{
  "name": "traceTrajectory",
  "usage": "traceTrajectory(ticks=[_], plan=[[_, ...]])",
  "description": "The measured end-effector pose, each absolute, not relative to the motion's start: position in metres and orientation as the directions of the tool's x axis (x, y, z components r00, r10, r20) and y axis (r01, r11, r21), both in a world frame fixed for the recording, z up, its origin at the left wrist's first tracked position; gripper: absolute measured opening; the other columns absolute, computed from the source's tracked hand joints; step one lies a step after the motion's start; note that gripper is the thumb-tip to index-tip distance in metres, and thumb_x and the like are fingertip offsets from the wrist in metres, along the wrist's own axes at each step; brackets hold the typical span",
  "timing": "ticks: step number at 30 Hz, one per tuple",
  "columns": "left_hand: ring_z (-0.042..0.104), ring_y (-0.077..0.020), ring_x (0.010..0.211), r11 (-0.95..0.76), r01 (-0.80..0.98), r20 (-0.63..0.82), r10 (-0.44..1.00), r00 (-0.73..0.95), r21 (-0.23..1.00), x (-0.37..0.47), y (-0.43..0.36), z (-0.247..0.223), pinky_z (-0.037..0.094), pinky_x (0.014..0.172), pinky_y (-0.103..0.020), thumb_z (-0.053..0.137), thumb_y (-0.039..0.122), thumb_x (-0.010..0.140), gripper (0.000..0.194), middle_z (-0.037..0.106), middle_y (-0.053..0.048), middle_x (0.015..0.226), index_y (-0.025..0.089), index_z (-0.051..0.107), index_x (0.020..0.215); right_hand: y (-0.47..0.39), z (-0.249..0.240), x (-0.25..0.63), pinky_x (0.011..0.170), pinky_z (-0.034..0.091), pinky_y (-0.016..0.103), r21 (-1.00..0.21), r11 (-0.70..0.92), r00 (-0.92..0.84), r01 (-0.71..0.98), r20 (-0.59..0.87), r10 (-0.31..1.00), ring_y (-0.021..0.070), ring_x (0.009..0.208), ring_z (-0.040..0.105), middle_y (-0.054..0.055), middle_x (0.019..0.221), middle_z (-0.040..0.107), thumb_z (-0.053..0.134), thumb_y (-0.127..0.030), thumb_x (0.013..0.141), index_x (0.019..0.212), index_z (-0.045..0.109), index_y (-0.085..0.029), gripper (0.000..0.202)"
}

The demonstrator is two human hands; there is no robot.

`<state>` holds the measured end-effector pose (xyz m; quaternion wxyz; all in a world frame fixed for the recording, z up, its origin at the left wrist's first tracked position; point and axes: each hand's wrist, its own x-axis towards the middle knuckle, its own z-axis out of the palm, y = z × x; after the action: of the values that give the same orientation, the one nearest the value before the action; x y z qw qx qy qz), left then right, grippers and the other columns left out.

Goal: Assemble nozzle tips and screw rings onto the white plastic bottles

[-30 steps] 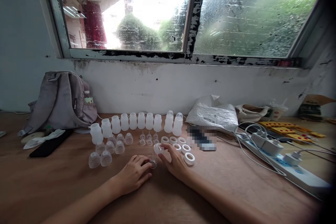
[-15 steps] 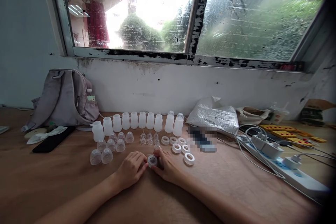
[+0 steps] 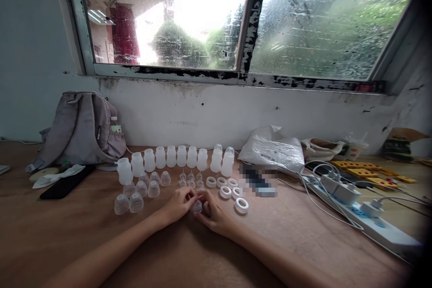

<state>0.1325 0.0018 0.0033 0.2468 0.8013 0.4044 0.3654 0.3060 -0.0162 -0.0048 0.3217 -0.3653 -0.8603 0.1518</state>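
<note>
Head-worn, looking forward and down across counter (image 3: 202, 256) from its near side. Facing wall (image 3: 162, 108) and window (image 3: 310, 22) roughly square on. Framed wide, taking in window up top, left hand (image 3: 179, 204) and right hand (image 3: 216, 215) below centre, forearms (image 3: 135, 239) up from bottom edge. Closer to both hands than to wall.
</note>
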Motion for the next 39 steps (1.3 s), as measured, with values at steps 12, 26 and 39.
traceTrajectory(ticks=[12, 26, 39], plan=[[0.053, -0.0119, 0.054, -0.158, 0.019, 0.153, 0.977, 0.151, 0.987, 0.127, 0.017, -0.015, 0.042, 0.046, -0.021, 0.042, 0.05, 0.078, 0.037, 0.054, 0.001, 0.065, 0.016, 0.046, 0.089, 0.007, -0.004, 0.279, 0.052, 0.035, 0.023, -0.723, 0.563, -0.311, 0.399, 0.471, 0.826, 0.0115, 0.056, 0.044, -0.002, 0.064, 0.049, 0.047, -0.028, 0.078, 0.076, 0.045, -0.02, 0.009], [0.057, -0.0129, 0.067, -0.492, 0.256, 0.367, 0.834, 0.411, 0.832, 0.121, -0.005, -0.006, 0.046, 0.061, -0.023, 0.051, 0.017, 0.071, 0.024, 0.061, -0.002, 0.078, 0.017, 0.046, 0.095, 0.014, -0.007, 0.279, 0.051, 0.031, 0.022, -0.787, 0.476, -0.238, 0.392, 0.414, 0.879, 0.0105, 0.056, 0.039, -0.005, 0.06, 0.041, 0.047, -0.014, 0.066, 0.068, 0.04, -0.019, 0.009], [0.052, -0.0099, 0.058, -0.527, 0.29, 0.363, 0.807, 0.465, 0.799, 0.121, -0.009, -0.002, 0.042, 0.053, -0.02, 0.051, 0.013, 0.068, 0.02, 0.057, 0.002, 0.068, 0.017, 0.043, 0.085, 0.017, -0.011, 0.276, 0.051, 0.031, 0.02, -0.773, 0.502, -0.279, 0.389, 0.421, 0.863, 0.0103, 0.057, 0.041, -0.005, 0.061, 0.043, 0.042, -0.009, 0.06, 0.068, 0.039, -0.019, 0.013]])
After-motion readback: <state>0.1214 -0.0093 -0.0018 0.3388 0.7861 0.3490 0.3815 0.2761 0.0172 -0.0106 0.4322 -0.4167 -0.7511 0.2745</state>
